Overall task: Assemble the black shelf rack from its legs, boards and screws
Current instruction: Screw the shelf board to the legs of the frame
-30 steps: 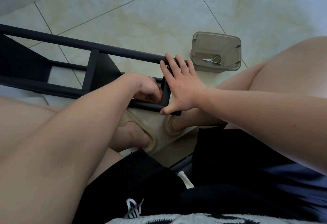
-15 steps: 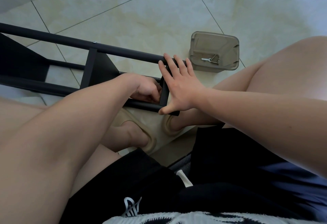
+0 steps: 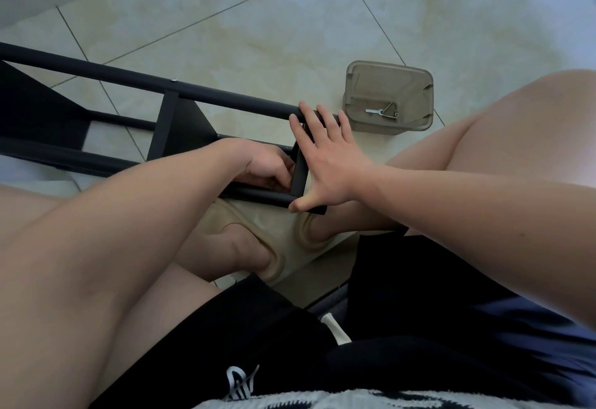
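We see the black shelf rack (image 3: 163, 131) lying on its side on the tiled floor (image 3: 258, 21), in front of the seated person's knees. Its long upper leg (image 3: 225, 94) runs from the left edge toward the middle. A lower leg (image 3: 258, 197) runs beside it, closer to the person. Between these two legs stands an end board (image 3: 298, 173), seen from its thin edge.

The right hand (image 3: 329, 166) lies flat on the outer side of this end board. Its fingers are straight and spread: the fingertips (image 3: 304, 107) reach the upper leg, and the thumb touches the board's lower corner. It presses and grips nothing.

The left hand (image 3: 267, 170) is on the inner side of the same board, just above the lower leg. Its fingers are curled toward the board. We cannot tell whether they pinch something small there, because the fingertips are in shadow.

The two hands are near each other, with only the thin board between them.

Beyond the right hand, a translucent plastic container (image 3: 388, 68) stands on the floor, just beside the end of the upper leg. Inside it lies a metal hex key (image 3: 375, 112) with some small metal parts, too small to name.

Under the rack we see beige slippers (image 3: 306, 231) on the person's feet, and nearer to the camera black shorts (image 3: 258, 328).
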{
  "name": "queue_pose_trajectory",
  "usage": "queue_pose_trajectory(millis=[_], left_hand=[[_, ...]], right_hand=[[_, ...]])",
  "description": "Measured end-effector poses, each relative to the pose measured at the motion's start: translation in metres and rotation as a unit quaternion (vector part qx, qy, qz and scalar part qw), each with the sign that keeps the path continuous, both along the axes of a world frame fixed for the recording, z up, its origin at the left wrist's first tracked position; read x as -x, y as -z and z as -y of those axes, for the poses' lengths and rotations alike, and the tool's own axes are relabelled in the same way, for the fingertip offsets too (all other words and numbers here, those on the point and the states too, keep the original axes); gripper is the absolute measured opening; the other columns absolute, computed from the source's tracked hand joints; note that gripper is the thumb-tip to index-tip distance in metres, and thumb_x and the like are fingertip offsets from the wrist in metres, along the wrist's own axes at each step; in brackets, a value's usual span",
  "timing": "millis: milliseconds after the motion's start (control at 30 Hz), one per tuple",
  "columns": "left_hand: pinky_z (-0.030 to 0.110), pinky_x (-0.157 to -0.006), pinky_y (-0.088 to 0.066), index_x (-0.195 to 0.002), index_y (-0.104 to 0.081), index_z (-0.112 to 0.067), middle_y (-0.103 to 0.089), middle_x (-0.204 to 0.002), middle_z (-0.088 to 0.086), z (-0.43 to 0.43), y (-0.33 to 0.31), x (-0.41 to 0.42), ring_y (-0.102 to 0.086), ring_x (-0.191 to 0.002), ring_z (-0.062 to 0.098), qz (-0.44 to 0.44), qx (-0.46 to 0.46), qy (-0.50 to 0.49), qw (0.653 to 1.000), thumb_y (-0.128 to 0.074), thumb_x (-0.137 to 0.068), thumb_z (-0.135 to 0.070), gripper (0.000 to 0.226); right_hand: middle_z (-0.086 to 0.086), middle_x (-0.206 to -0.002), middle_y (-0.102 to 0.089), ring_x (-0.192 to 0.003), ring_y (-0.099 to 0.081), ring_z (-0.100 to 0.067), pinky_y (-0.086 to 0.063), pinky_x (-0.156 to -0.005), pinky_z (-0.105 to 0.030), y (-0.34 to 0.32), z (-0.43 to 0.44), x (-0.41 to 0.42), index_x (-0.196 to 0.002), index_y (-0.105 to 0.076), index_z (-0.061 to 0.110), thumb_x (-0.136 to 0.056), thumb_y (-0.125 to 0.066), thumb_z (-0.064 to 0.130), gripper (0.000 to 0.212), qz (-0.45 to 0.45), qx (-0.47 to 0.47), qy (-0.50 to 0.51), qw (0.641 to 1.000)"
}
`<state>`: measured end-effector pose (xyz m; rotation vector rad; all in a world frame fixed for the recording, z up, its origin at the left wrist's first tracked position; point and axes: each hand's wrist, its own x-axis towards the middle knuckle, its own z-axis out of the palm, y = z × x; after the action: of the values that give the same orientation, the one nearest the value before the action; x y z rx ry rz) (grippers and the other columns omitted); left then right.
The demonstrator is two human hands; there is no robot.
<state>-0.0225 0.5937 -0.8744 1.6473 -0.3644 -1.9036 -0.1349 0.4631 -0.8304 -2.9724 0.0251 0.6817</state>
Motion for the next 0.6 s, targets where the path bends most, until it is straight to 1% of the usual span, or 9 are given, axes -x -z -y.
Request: queue_pose_trajectory(millis=[33,133,167,233,300,367,467,600], left_hand=[[0.025,-0.081,-0.056,-0.107,-0.066,0.003,-0.069,-0.097,0.015,-0.0004,0.0005,-0.0015,-0.067,-0.091,0.021,0.006,-0.006,0.004,1.0,-0.056,-0.089,0.009,0.021],[0.022,-0.066,-0.053,-0.091,-0.076,-0.007,-0.076,-0.087,0.005,-0.0022,0.0007,-0.0051,-0.072,-0.076,0.013,0.047,-0.026,0.026,0.998,-0.068,-0.086,-0.008,0.009],[0.022,-0.066,-0.053,-0.089,-0.077,-0.009,-0.077,-0.085,0.004,-0.0027,0.0015,-0.0059,-0.072,-0.075,0.013,0.063,-0.03,0.036,0.997,-0.069,-0.085,-0.011,0.009],[0.024,-0.068,-0.052,-0.087,-0.078,-0.011,-0.076,-0.083,0.004,-0.0035,0.0022,-0.0056,-0.071,-0.074,0.014,0.073,-0.037,0.047,0.996,-0.07,-0.084,-0.012,0.008],[0.023,-0.065,-0.052,-0.084,-0.077,-0.011,-0.074,-0.078,0.004,-0.0026,0.0015,-0.0048,-0.069,-0.07,0.015,0.065,-0.033,0.049,0.996,-0.067,-0.085,-0.006,0.011],[0.021,-0.063,-0.052,-0.088,-0.074,-0.006,-0.07,-0.076,0.006,-0.0011,0.0002,-0.0036,-0.065,-0.07,0.016,0.067,-0.025,0.051,0.996,-0.063,-0.087,0.0,0.013],[0.022,-0.069,-0.051,-0.099,-0.067,0.001,-0.065,-0.084,0.012,0.0006,0.0016,-0.0013,-0.061,-0.077,0.019,0.06,-0.011,0.042,0.997,-0.057,-0.089,0.008,0.015],[0.021,-0.072,-0.054,-0.106,-0.064,0.003,-0.066,-0.087,0.011,0.0002,0.0035,-0.0004,-0.064,-0.08,0.019,0.038,-0.004,0.026,0.999,-0.054,-0.09,0.011,0.021]], right_hand=[[-0.014,-0.167,0.018,-0.154,0.013,-0.04,0.009,-0.122,-0.057,-0.0004,0.0017,-0.0016,-0.16,0.011,0.011,-0.055,-0.061,0.092,0.151,-0.002,-0.002,0.001,1.0],[-0.014,-0.167,0.018,-0.153,0.013,-0.04,0.008,-0.122,-0.058,-0.0013,0.0053,-0.0045,-0.16,0.011,0.011,-0.056,-0.061,0.092,0.151,-0.007,0.0,0.002,1.0],[-0.014,-0.167,0.018,-0.153,0.014,-0.041,0.008,-0.122,-0.058,-0.0015,0.0049,-0.0044,-0.16,0.011,0.011,-0.056,-0.061,0.092,0.151,-0.007,0.001,0.0,1.0],[-0.014,-0.167,0.018,-0.153,0.013,-0.041,0.008,-0.122,-0.058,-0.0014,0.0027,-0.0032,-0.16,0.011,0.01,-0.056,-0.061,0.092,0.151,-0.008,0.0,-0.002,1.0],[-0.015,-0.167,0.017,-0.153,0.013,-0.041,0.007,-0.122,-0.059,-0.0007,0.001,-0.0016,-0.16,0.01,0.01,-0.056,-0.062,0.091,0.15,-0.004,0.001,-0.002,1.0],[-0.015,-0.167,0.017,-0.153,0.013,-0.041,0.007,-0.122,-0.06,-0.0008,0.0004,-0.0005,-0.16,0.01,0.01,-0.056,-0.062,0.091,0.15,-0.002,0.002,-0.002,1.0],[-0.015,-0.167,0.018,-0.153,0.014,-0.041,0.008,-0.122,-0.06,-0.0009,0.0011,-0.0006,-0.16,0.01,0.01,-0.056,-0.061,0.092,0.15,-0.002,0.001,-0.002,1.0],[-0.014,-0.167,0.019,-0.153,0.015,-0.04,0.01,-0.121,-0.058,0.0,0.0008,0.0001,-0.161,0.01,0.011,-0.056,-0.061,0.092,0.15,-0.003,-0.004,-0.002,1.0]])
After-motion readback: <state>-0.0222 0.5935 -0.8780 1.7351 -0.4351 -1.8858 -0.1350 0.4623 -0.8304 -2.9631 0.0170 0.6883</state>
